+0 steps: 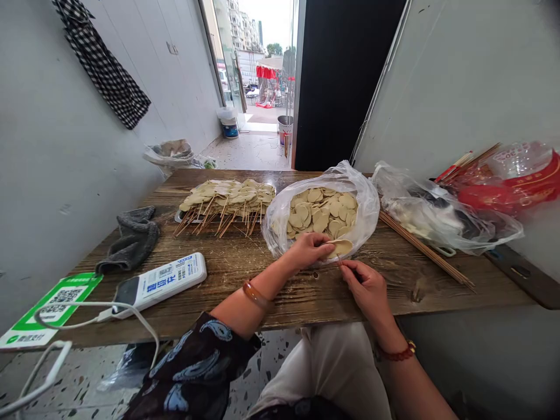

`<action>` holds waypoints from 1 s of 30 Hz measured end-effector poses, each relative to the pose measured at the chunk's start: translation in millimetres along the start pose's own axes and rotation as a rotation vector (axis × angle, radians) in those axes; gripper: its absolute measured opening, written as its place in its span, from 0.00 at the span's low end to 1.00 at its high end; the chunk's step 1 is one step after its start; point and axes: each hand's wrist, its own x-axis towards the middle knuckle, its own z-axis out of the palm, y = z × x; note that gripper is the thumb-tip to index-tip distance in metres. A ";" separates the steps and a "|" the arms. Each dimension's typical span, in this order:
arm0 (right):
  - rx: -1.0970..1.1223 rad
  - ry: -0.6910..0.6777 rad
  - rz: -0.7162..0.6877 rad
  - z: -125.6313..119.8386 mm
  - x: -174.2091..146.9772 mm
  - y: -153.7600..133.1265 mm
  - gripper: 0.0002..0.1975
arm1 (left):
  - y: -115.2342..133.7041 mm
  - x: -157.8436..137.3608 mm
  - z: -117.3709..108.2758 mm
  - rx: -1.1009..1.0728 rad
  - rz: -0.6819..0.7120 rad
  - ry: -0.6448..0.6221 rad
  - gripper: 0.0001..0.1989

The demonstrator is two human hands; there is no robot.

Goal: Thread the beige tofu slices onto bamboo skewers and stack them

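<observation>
Between thumb and fingers, my left hand (310,249) holds a thin, pale round slice (341,248) at the near rim of a clear plastic bag (365,201). My right hand (365,286) pinches a thin wooden skewer (339,260), its tip at the slice's near edge; whether it has pierced the slice I cannot tell. Many similar loose slices (321,213) fill the open bag. To its left, skewered slices (231,195) lie stacked on a tray, sticks pointing towards me.
A bundle of bare skewers (426,251) lies right of the bag, beside another plastic bag (441,216) and red packaging (511,186). On the left are a dark cloth (131,236), a white power bank (161,283) with a cable and a green QR card (56,306).
</observation>
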 end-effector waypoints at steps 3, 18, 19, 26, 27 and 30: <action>0.011 -0.026 0.018 0.4 -0.3 1.3 0.13 | 0.0 -0.3 -1.6 0.054 -0.001 0.007 0.19; 0.038 -0.008 -0.038 -1.5 1.0 -1.8 0.11 | 1.7 -0.1 -2.3 0.211 0.072 0.048 0.17; 0.044 0.002 -0.031 -1.3 1.0 -1.4 0.11 | 2.3 -0.2 -1.0 0.232 0.086 0.025 0.16; 0.135 0.141 0.131 -0.2 -1.0 7.3 0.15 | 7.7 7.3 -19.0 0.243 0.122 0.276 0.14; 0.160 0.168 0.168 -0.3 -1.2 8.7 0.15 | 6.8 9.1 -23.8 0.284 0.121 0.339 0.13; 0.239 0.225 0.244 -0.7 -1.5 11.2 0.18 | 0.7 14.0 -33.6 0.465 0.158 0.465 0.09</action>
